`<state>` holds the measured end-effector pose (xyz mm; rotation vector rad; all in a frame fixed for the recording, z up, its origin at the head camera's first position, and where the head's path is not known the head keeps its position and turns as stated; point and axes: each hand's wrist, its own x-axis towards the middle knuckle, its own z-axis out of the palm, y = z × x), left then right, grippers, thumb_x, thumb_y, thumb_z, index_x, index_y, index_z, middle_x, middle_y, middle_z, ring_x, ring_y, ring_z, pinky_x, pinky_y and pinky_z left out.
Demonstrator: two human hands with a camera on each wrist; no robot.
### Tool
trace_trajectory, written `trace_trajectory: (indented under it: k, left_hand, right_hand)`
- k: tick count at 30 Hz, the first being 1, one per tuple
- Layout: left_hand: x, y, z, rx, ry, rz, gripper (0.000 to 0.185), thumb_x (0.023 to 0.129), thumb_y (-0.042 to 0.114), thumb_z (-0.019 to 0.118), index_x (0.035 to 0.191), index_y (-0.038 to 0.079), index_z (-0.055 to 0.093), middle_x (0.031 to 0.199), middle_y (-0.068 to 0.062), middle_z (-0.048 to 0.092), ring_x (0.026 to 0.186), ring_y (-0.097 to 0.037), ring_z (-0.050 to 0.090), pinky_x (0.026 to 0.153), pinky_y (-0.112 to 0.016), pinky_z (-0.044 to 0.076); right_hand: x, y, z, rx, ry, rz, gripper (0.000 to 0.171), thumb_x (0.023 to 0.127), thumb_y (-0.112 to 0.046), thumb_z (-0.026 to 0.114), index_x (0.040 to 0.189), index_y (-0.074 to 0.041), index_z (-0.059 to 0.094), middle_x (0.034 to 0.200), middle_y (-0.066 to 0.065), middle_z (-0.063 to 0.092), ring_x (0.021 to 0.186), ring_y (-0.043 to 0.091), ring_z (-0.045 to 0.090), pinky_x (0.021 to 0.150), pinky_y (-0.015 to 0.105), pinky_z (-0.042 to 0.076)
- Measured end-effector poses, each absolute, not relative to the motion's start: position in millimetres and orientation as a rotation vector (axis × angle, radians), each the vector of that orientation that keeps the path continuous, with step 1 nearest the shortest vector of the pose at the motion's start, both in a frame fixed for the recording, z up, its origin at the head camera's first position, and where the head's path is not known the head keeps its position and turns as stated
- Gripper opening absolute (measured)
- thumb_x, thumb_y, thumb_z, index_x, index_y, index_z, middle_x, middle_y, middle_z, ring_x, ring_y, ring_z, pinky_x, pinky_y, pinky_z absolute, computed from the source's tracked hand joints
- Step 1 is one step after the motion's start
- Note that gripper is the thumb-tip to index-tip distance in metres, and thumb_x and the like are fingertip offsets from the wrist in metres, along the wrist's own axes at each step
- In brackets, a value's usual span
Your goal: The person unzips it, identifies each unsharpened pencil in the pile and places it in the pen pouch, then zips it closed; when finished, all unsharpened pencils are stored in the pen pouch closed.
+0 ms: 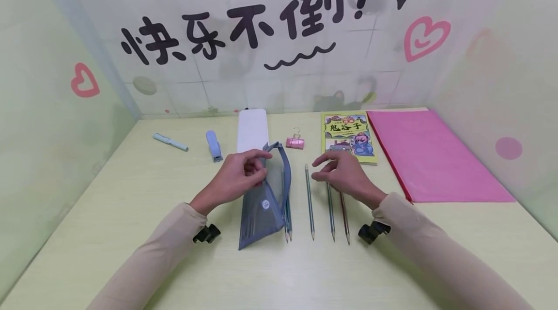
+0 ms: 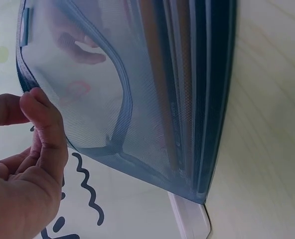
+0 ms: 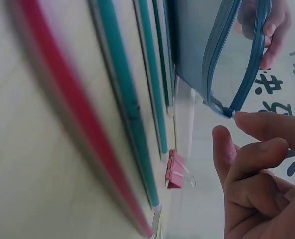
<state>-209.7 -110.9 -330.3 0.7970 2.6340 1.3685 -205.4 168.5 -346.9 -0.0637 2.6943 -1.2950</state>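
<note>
My left hand (image 1: pixel 233 174) pinches the upper edge of a blue-grey mesh pencil pouch (image 1: pixel 261 220), which stands tilted with its zipped mouth spread. In the left wrist view, long pencil-like shapes (image 2: pixel 185 74) show through the mesh. My right hand (image 1: pixel 344 174) hovers just right of the pouch, fingers loosely bent with a gap between thumb and forefinger and nothing held. Under and beside it lie a green pencil (image 1: pixel 309 203), another green pencil (image 1: pixel 332 218) and a red pencil (image 1: pixel 345 220). More pencils (image 1: pixel 289 230) lie against the pouch's right side, partly hidden by it.
Behind the pouch is a white case (image 1: pixel 253 128). A pink binder clip (image 1: pixel 295 143), a yellow comic-style booklet (image 1: pixel 348 131) and a large pink zip folder (image 1: pixel 440 155) lie to the right. Leftward are a blue stapler (image 1: pixel 213 144) and a light-blue pen (image 1: pixel 170 142). Printed curtains enclose the table.
</note>
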Motion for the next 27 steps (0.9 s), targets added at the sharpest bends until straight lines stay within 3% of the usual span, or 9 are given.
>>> trace_trajectory:
  k: [9,16,20,27]
  left_hand:
    - [-208.1,-109.7,-331.2,0.758,2.623,1.364,0.035,0.094,0.009,0.060,0.128,0.006,0.063,0.082,-0.004,0.067,0.067,-0.016,0.062,0.064,-0.024,0.053]
    - [-207.9,-105.1,-331.8,0.754,2.653,1.354,0.035,0.093,0.008,0.061,0.128,0.004,0.064,0.083,-0.006,0.067,0.067,-0.013,0.061,0.066,-0.024,0.054]
    - [-207.0,-105.0,-332.2,0.735,2.671,1.376,0.034,0.093,0.008,0.061,0.127,0.004,0.064,0.082,-0.007,0.067,0.066,-0.014,0.061,0.065,-0.024,0.054]
    - [-204.4,-105.1,-332.0,0.686,2.709,1.432,0.034,0.093,0.007,0.060,0.127,0.004,0.065,0.081,-0.007,0.066,0.065,-0.013,0.061,0.064,-0.023,0.053]
  right_hand:
    - [-198.0,172.8,-353.4,-0.329,2.600,-1.209,0.024,0.085,-0.019,0.078,0.107,-0.011,0.074,0.082,0.004,0.071,0.069,0.019,0.057,0.057,0.030,0.046]
    - [-181.6,152.9,-345.5,-0.742,2.423,-1.227,0.021,0.087,-0.015,0.075,0.106,-0.005,0.074,0.083,0.003,0.074,0.059,0.012,0.055,0.052,0.025,0.046]
    - [-170.8,141.4,-343.9,-0.864,2.350,-1.264,0.014,0.086,-0.015,0.076,0.096,-0.006,0.071,0.084,0.003,0.072,0.055,0.008,0.055,0.053,0.023,0.047]
    - [-155.1,127.5,-346.3,-0.935,2.340,-1.278,0.028,0.080,-0.017,0.084,0.089,-0.006,0.060,0.087,0.013,0.064,0.058,0.004,0.061,0.057,0.021,0.049]
